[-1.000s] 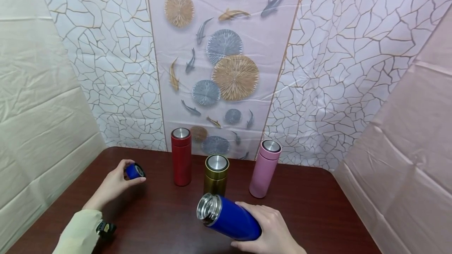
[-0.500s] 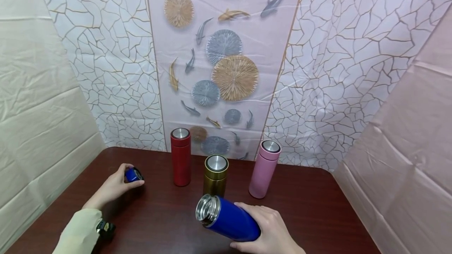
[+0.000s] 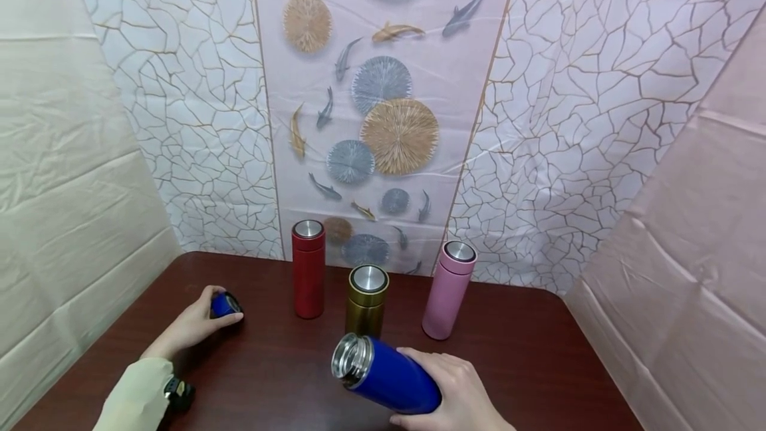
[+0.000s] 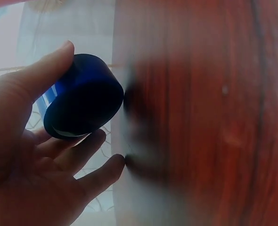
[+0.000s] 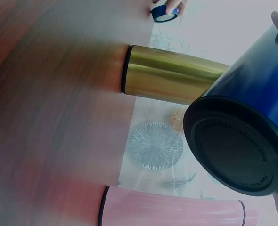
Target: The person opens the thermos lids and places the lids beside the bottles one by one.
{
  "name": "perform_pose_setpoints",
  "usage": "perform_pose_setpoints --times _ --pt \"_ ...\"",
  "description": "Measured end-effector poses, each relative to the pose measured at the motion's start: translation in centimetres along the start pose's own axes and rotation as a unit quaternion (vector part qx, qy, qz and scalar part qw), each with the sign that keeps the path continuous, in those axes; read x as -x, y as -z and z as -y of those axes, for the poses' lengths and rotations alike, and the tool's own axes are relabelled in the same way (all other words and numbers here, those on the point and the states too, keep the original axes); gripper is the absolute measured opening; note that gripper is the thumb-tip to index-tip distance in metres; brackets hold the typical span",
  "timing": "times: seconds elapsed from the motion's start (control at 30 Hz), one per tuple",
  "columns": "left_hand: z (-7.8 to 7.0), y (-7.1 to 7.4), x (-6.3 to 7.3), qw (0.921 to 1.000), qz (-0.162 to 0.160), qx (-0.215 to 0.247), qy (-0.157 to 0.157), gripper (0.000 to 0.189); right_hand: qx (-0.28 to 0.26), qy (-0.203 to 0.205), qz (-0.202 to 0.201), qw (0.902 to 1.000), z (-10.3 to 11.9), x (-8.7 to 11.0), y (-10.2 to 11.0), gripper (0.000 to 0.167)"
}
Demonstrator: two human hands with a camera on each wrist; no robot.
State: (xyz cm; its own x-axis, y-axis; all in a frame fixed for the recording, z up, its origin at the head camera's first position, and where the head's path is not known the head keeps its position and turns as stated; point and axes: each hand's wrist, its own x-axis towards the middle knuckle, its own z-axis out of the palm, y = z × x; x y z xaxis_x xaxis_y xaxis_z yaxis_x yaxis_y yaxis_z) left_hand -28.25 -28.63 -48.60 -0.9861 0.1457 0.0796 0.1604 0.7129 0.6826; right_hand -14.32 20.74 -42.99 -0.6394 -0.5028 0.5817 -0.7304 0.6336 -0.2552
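Observation:
At the left of the head view my left hand (image 3: 190,324) pinches a blue screw lid (image 3: 223,304) between thumb and fingers. In the left wrist view the lid (image 4: 85,96) is tilted, its edge at or very near the tabletop; I cannot tell if it touches. My right hand (image 3: 459,388) grips the body of an uncapped blue thermos bottle (image 3: 399,378). This bottle is held tilted above the table, its steel mouth (image 3: 352,356) facing left. The right wrist view shows its black base (image 5: 235,146).
A capped red thermos (image 3: 308,278), a gold one (image 3: 366,304) and a pink one (image 3: 447,294) stand on the dark wooden table (image 3: 269,378). The gold thermos is just behind the blue bottle's mouth. A patterned cloth backdrop (image 3: 371,118) rises behind the table's far edge.
My left hand has lowered slightly with the lid and tipped it a little. The right hand and the blue bottle stay almost still. The head view has shifted slightly.

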Motion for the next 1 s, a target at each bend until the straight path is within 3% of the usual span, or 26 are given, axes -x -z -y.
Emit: perform_pose_setpoints --times 0.3,0.6,1.0 --pt "-0.1 0.4 0.1 0.9992 0.000 -0.026 0.029 0.083 -0.011 0.011 -0.005 0.9999 0.2 0.2 -0.6 0.082" --pt "0.3 0.8 -0.3 0.9984 -0.041 -0.029 0.025 0.081 -0.001 0.001 -0.004 1.0000 0.2 0.0 -0.4 0.082" --pt "1.4 1.5 -1.0 0.9972 -0.017 -0.039 0.061 0.090 0.007 -0.004 0.001 1.0000 0.3 0.1 -0.2 0.078"
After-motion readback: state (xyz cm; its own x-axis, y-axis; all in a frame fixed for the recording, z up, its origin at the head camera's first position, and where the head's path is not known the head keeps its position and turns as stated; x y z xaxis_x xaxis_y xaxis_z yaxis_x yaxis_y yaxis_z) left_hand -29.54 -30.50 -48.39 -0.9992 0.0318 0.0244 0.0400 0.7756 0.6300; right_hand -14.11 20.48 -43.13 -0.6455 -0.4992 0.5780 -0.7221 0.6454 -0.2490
